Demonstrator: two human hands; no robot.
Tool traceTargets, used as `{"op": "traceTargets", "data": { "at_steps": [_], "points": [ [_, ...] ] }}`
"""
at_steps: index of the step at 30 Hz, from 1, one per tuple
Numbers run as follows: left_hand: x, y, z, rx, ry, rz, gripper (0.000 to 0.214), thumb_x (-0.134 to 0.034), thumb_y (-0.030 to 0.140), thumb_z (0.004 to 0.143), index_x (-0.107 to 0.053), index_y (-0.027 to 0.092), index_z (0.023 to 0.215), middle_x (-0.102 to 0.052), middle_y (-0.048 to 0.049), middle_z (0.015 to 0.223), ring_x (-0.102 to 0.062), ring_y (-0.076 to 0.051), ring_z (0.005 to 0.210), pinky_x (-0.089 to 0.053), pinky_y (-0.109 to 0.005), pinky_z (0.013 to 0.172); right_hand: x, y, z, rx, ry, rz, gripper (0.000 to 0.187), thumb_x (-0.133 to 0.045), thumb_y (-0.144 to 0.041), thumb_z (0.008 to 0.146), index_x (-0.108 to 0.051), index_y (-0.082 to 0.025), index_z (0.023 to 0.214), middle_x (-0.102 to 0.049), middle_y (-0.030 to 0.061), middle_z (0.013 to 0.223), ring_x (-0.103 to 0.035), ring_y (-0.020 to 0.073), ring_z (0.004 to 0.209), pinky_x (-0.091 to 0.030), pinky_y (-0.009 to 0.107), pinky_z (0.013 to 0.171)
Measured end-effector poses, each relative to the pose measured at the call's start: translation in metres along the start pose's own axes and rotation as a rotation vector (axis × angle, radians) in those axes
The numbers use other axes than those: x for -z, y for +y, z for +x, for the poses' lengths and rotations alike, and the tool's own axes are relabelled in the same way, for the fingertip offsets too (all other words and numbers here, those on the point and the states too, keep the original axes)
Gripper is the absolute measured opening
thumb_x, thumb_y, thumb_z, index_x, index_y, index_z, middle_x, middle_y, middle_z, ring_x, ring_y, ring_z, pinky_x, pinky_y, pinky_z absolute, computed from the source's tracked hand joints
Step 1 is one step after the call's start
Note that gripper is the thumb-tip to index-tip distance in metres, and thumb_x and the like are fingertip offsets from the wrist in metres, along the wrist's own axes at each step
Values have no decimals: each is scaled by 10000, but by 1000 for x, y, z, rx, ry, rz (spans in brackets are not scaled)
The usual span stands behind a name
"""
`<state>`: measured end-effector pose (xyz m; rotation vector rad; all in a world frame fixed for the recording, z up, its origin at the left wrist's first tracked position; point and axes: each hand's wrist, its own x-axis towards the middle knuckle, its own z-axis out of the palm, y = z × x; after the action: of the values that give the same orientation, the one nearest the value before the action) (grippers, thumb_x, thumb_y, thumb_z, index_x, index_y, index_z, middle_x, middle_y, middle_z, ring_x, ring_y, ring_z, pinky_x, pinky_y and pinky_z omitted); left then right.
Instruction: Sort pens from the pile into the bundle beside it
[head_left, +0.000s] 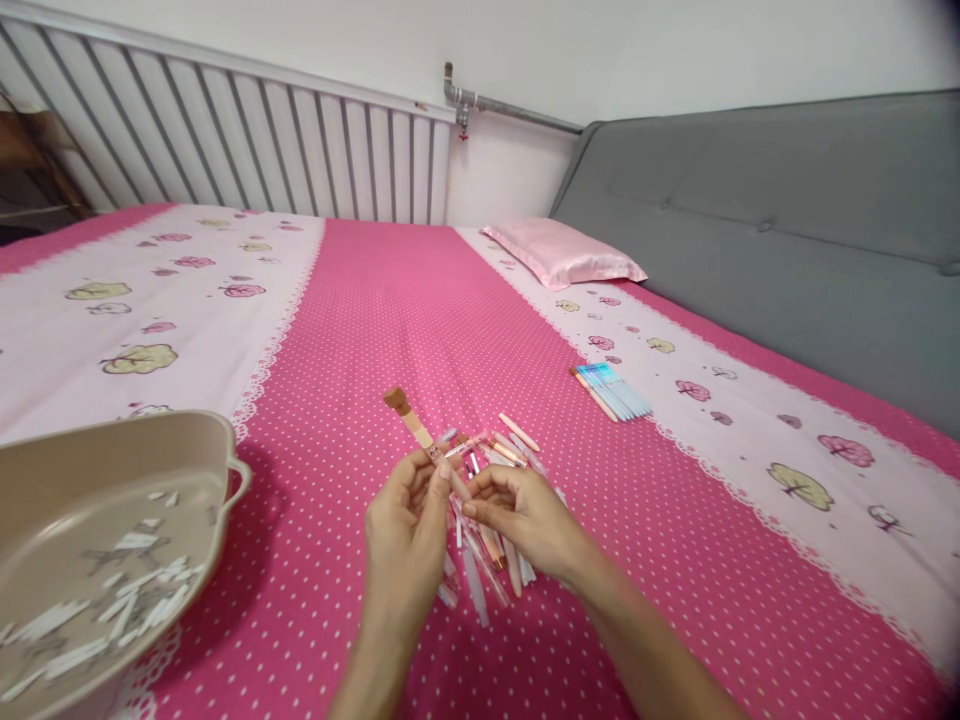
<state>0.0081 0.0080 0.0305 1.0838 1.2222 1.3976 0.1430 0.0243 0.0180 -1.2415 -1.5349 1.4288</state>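
Note:
A slim peach-coloured pen (417, 428) with a wide brown top slants up and to the left between my hands. My left hand (409, 515) is closed around its middle, thumb on the near side. The fingertips of my right hand (525, 515) pinch its lower end. Beneath and behind both hands lies a loose pile of pens (474, 575) in pink, white, peach and clear tones, partly covered by the hands. One peach pen (519, 432) lies at the pile's far edge.
A beige basin (225, 440) with white strips inside stands at the left. To the right, a neat row of light-blue pens (615, 392) lies beside a peach one. A pink pillow (562, 252) rests near the grey headboard (765, 180). The dotted pink bedspread (390, 300) covers the bed.

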Motion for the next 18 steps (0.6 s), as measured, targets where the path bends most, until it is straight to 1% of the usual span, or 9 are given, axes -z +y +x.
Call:
{"op": "traceTargets", "data": {
  "at_steps": [2, 4, 7, 10, 15, 18],
  "points": [
    [0, 0, 0, -3, -4, -2, 383, -586, 411, 787, -573, 136, 1053, -671, -108, 1011, -635, -207, 941, -502, -327, 818, 0, 1, 0, -8, -11, 12, 186, -640, -358, 756, -625, -184, 819, -608, -6, 702, -535, 96, 501, -461, 228, 474],
    [0, 0, 1, -7, -2, 9, 375, -574, 406, 797, -567, 137, 1059, -668, -108, 1016, -634, -209, 945, -505, -324, 805, 0, 2, 1, -12, -13, 9, 189, -642, -363, 755, -626, -188, 823, -609, -10, 696, -535, 95, 490, -464, 235, 484],
    [1, -1, 1, -13, -3, 37, 356, -546, 395, 819, -563, 142, 1069, -666, -103, 1021, -632, -209, 949, -503, -323, 804, 0, 1, 1, 24, 14, -17, 183, -655, -339, 748, -641, -183, 842, -640, 9, 740, -607, 135, 645, -496, 267, 614],
    [2, -2, 1, -25, -19, 51, 340, -517, 385, 840, -559, 147, 1079, -663, -92, 1025, -627, -197, 960, -485, -325, 848, 0, -2, 2, 66, 49, -24, 190, -670, -309, 732, -643, -168, 858, -661, 31, 799, -622, 152, 741, -495, 290, 697],
    [1, -2, 1, -29, -45, 66, 332, -498, 386, 851, -562, 151, 1077, -661, -85, 1028, -614, -194, 988, -473, -326, 878, 0, -5, 1, 48, 60, -40, 174, -682, -273, 714, -637, -164, 843, -656, 23, 781, -616, 146, 726, -496, 291, 696],
    [0, 0, 2, -1, -42, 21, 343, -527, 391, 833, -566, 147, 1070, -661, -93, 1031, -617, -202, 987, -485, -332, 864, 1, -6, 1, 44, 57, -48, 144, -670, -279, 726, -641, -172, 816, -655, 12, 742, -612, 139, 694, -494, 282, 674]
  ]
}}
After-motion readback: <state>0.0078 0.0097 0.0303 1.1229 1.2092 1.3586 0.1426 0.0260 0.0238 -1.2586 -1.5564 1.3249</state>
